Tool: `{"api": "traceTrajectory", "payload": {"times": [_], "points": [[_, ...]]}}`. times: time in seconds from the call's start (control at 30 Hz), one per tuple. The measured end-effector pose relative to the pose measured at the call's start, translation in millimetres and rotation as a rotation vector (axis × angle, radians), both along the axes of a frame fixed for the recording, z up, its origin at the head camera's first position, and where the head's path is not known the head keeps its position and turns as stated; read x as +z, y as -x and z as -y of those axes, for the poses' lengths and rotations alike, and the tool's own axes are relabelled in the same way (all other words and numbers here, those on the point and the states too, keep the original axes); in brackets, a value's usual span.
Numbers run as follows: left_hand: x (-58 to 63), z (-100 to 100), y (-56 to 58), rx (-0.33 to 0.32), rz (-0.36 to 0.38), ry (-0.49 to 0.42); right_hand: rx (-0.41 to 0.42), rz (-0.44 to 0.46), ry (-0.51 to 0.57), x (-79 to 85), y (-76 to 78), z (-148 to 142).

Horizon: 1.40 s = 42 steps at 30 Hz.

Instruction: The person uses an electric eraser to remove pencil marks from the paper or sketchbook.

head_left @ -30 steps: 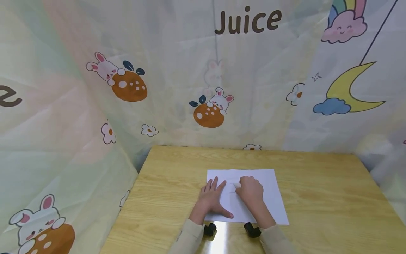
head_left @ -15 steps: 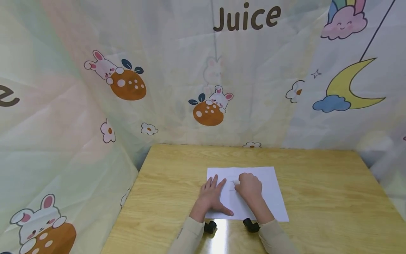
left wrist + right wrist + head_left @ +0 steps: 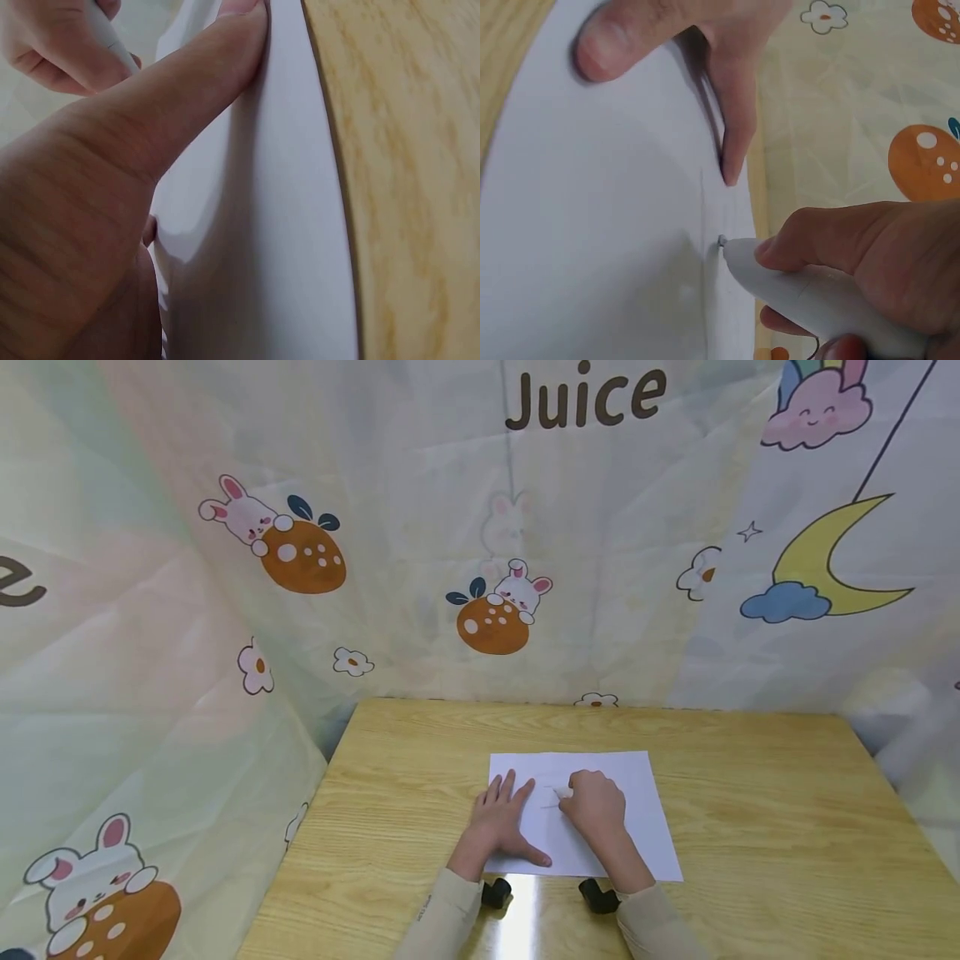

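Observation:
A white sheet of paper (image 3: 645, 835) lies on the wooden table. My left hand (image 3: 498, 827) rests on its left part, fingers spread and thumb pointing right. With curled fingers my right hand (image 3: 597, 806) grips a thick white pen-shaped tool (image 3: 810, 296) with a small metal tip (image 3: 721, 241). That tip touches the paper, or nearly does, near the left fingers in the right wrist view. Thin lines (image 3: 550, 807) run on the paper left of the right hand; whether they are drawn or cut I cannot tell. The tool's rear end is hidden by the hand.
The wooden table (image 3: 772, 810) extends on both sides of the sheet. Behind it and at the left hang printed cloths (image 3: 405, 543) with rabbits and flowers. Black wrist pieces (image 3: 497, 893) sit at the sleeves, by the paper's near edge.
The right hand with the white pen-shaped tool has shifted slightly to the right over the paper. The left hand and sheet stay in place; the head view has tilted a little.

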State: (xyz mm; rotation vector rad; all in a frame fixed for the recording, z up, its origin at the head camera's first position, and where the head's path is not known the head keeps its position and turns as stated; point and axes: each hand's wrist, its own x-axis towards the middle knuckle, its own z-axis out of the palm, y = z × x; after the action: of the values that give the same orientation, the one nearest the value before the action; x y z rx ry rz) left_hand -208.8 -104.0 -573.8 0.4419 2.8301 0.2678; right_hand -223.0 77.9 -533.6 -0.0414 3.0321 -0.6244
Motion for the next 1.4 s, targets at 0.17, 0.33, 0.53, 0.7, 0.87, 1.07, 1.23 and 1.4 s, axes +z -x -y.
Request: {"api": "traceTrajectory", "payload": {"times": [0.17, 0.33, 0.53, 0.7, 0.87, 1.07, 1.23, 1.4], "points": [[-0.7, 0.9, -0.1, 0.002, -0.002, 0.003, 0.025, -0.041, -0.010, -1.2, 3.6, 2.1], [0.6, 1.2, -0.9, 0.005, 0.005, -0.006, 0.024, -0.017, -0.011, 0.4, 2.2, 3.9], [1.4, 0.6, 0.3, 0.001, -0.014, -0.005, 0.033, -0.057, -0.017, 4.3, 3.0, 6.7], [0.4, 0.3, -0.1, -0.009, -0.004, -0.007, 0.023, -0.025, -0.013, 3.1, 0.4, 6.2], [-0.3, 0.5, -1.3, -0.008, -0.013, -0.019, 0.030, -0.068, -0.001, 1.1, -0.6, 5.6], [-1.6, -0.4, -2.8, -0.006, -0.007, 0.000, 0.021, -0.044, 0.005, -2.4, 0.6, 4.9], [-3.4, -0.8, -0.6, -0.001, -0.008, 0.009, 0.028, -0.049, 0.006, -2.6, 1.7, 5.6], [-4.6, 0.0, 0.6, 0.010, -0.006, 0.032, 0.040, -0.050, -0.003, -1.8, 3.7, 7.8]]}}
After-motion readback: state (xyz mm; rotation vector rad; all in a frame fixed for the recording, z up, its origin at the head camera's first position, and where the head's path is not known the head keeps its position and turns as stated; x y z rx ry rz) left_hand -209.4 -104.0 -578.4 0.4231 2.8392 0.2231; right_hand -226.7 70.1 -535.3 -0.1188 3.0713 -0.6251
